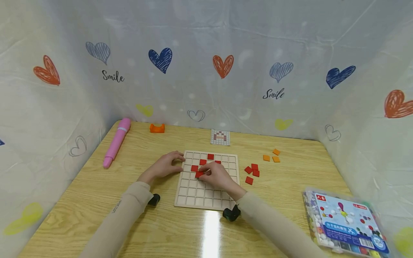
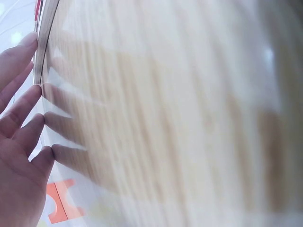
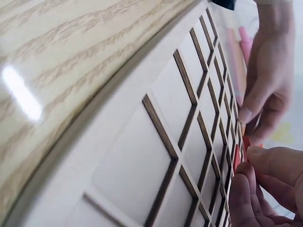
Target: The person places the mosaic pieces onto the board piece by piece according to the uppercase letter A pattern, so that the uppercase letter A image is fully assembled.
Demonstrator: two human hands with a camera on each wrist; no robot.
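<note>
A pale wooden grid board (image 1: 200, 192) lies flat on the table. Several red square tiles (image 1: 210, 156) sit in its upper cells, stepping down to the left and right from the top one. My right hand (image 1: 218, 176) is over the board and pinches a red tile (image 1: 198, 175) between thumb and fingertips, close over a cell at the left of the middle. In the right wrist view this tile (image 3: 246, 143) shows edge-on. My left hand (image 1: 165, 165) rests its thumb and spread fingertips along the board's left edge.
Loose red tiles (image 1: 249, 180) and orange tiles (image 1: 266, 157) lie right of the board. A small pattern card (image 1: 220, 137) is behind it. A pink pen-like stick (image 1: 117, 142) and an orange holder (image 1: 157, 128) are back left; a plastic case (image 1: 348, 224) sits front right.
</note>
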